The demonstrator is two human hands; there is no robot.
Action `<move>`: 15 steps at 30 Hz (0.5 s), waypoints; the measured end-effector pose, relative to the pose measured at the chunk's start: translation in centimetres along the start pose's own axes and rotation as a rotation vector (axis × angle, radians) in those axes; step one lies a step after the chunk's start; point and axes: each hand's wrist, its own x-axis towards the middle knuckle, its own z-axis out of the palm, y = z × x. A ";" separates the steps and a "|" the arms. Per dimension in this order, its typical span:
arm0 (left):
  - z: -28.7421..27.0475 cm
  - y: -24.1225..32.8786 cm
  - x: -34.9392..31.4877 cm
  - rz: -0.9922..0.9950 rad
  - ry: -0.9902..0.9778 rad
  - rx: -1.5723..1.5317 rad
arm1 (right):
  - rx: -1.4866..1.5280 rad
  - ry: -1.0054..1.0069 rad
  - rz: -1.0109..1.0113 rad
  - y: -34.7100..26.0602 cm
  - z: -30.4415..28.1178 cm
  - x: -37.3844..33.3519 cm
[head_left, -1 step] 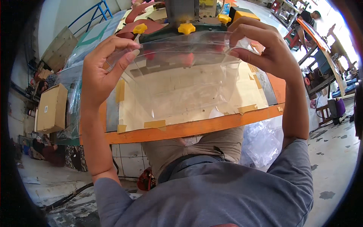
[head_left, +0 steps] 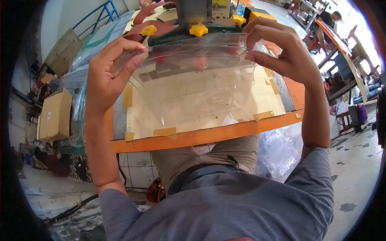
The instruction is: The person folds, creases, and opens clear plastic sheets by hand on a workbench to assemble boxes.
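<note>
A clear plastic sheet (head_left: pixel 193 92), perhaps folded or a pouch, is stretched between my two hands above the worktable. My left hand (head_left: pixel 112 72) pinches its far left corner between thumb and fingers. At the far right corner, my right hand (head_left: pixel 281 50) pinches it the same way. The sheet hangs toward me over a cream board (head_left: pixel 144 124) fixed down with tan tape (head_left: pixel 165 131). Through the plastic, blurred red shapes show below a dark machine part with yellow star knobs (head_left: pixel 198 30). Whether the sheet's near edge touches the board I cannot tell.
An orange table edge (head_left: pixel 217 133) runs in front of my lap. A grey machine column (head_left: pixel 194 11) rises at the far side. A cardboard box (head_left: pixel 56 114) stands at left, and crumpled clear plastic (head_left: pixel 279 154) lies below at right. Another person (head_left: pixel 326 28) sits far right.
</note>
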 end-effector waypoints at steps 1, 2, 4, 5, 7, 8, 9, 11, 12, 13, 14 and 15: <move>-0.2 -0.1 0.0 0.001 0.000 -0.001 | 0.000 -0.022 0.016 0.0 -0.2 -0.1; -0.3 -0.3 0.0 0.009 -0.029 0.014 | 0.000 -0.043 0.032 0.1 -0.3 -0.1; -0.6 -0.6 0.0 0.017 -0.059 0.029 | -0.029 -0.055 0.049 0.2 -0.6 -0.3; -0.7 -0.7 0.0 0.016 -0.067 0.032 | -0.058 -0.067 0.066 0.3 -0.7 -0.3; -0.7 -0.6 0.0 0.015 -0.074 0.035 | -0.024 -0.037 0.090 -0.1 -0.6 -0.3; -0.6 -0.5 0.0 0.000 -0.061 0.028 | 0.009 -0.009 0.113 -0.3 -0.4 -0.3; -0.5 -0.4 -0.1 -0.015 -0.049 0.020 | 0.009 -0.009 0.113 -0.3 -0.3 -0.4; -0.5 -0.6 -0.1 -0.019 -0.046 0.009 | 0.000 0.031 0.140 -0.3 -0.1 -0.6; -0.5 -0.6 -0.1 -0.025 -0.046 -0.002 | -0.002 0.030 0.138 -0.3 0.3 -0.8; -0.5 -0.6 -0.2 -0.025 -0.045 -0.003 | 0.137 0.104 0.228 -0.3 1.0 -1.2; -0.5 -0.5 -0.3 -0.024 -0.041 0.015 | 0.276 0.178 0.318 -0.2 1.5 -1.4; -0.4 -0.4 -0.3 -0.025 -0.038 0.033 | 0.276 0.178 0.318 -0.2 1.6 -1.5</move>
